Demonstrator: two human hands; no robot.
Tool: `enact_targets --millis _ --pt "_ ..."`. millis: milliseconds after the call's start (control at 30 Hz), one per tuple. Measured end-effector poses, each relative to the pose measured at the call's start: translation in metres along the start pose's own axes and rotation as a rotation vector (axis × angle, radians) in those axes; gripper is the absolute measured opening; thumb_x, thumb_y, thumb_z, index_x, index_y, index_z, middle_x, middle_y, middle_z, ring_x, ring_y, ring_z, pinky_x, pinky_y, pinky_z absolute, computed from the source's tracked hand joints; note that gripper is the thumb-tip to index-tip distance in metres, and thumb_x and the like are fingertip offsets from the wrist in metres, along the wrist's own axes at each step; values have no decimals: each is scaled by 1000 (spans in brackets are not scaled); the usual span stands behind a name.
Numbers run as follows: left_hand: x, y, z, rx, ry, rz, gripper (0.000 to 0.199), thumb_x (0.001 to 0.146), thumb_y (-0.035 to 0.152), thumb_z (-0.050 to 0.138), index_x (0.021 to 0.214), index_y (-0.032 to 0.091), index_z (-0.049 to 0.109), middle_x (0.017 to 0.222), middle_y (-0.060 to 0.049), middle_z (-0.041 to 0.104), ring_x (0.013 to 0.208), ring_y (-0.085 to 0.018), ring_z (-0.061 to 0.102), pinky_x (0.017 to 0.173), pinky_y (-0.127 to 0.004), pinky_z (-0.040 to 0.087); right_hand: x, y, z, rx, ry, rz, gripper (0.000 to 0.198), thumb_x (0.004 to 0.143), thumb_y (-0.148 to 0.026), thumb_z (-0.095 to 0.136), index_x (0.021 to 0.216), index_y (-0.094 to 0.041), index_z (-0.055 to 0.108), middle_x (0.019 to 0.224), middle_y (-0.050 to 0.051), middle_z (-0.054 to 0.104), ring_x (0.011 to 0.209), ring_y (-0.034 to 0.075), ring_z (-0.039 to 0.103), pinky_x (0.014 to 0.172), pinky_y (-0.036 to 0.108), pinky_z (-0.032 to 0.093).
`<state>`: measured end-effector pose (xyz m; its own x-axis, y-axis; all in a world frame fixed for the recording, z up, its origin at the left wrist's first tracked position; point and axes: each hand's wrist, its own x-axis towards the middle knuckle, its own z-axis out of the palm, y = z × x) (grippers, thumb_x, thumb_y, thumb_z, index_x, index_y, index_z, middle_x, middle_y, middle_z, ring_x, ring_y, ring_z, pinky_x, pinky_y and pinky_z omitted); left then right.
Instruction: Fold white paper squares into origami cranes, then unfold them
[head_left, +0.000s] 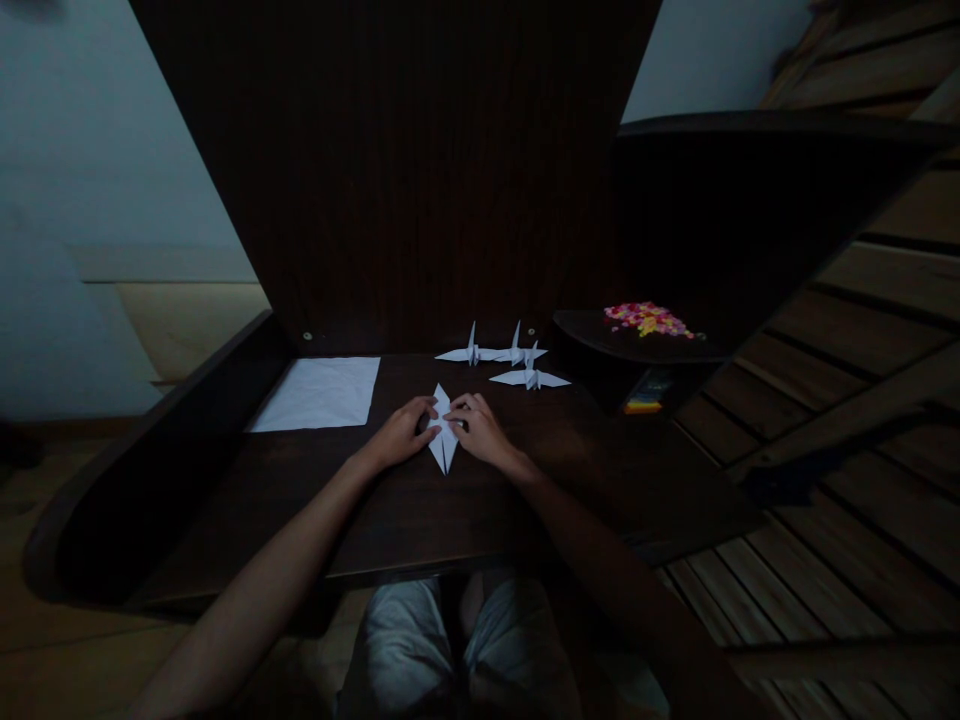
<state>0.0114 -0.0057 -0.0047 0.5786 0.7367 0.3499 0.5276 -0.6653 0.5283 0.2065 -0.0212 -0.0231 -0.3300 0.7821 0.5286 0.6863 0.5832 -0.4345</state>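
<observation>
A white sheet folded into a long diamond (443, 455) lies on the dark wooden desk (360, 520), its points facing toward and away from me. A split runs up the middle of its near half. My left hand (407, 430) rests at its left edge, thumb and fingers bent onto the paper. From the right, my right hand (480, 428) presses on the paper's middle with curled fingers. Both hands touch the folded paper, and the fingers cover part of its sides. Just beyond stand three white paper cranes (530, 379) with spread wings.
White paper sheets (322, 390) lie at the desk's left. Small pink, red and yellow pieces (649, 319) are heaped on a low corner shelf (585, 330) at right. A tall dark panel (420, 180) closes the back, and a raised side board (165, 450) bounds the left.
</observation>
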Motion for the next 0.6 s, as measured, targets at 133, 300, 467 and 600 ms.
enact_targets --millis 133,300,467,600 --pt "0 -3 0 44 16 -4 22 84 35 55 94 17 62 130 -14 52 117 -26 54 101 -41 43 1 0 -1 20 16 13 19 78 -13 65 96 -19 71 108 8 60 102 22 50 92 39 44" --pt "1 -5 -4 195 30 -39 23 82 32 57 95 19 72 119 -11 59 111 -28 53 97 -45 42 0 -2 -3 14 -1 -1 6 78 -21 68 77 -20 74 89 6 60 91 21 50 84 37 46" --pt "3 -6 -8 209 -17 -38 23 83 27 55 94 21 74 95 -7 66 92 -23 57 87 -39 46 -2 -9 -7 -23 -44 -106 6 77 -23 69 74 -21 74 97 7 60 98 22 48 88 40 43" --pt "4 -4 -7 224 38 -59 21 81 29 58 90 18 74 95 -9 65 92 -24 56 87 -40 46 -2 -15 -8 -13 -74 -143 11 79 -21 66 70 -20 72 102 7 61 101 22 48 91 42 41"
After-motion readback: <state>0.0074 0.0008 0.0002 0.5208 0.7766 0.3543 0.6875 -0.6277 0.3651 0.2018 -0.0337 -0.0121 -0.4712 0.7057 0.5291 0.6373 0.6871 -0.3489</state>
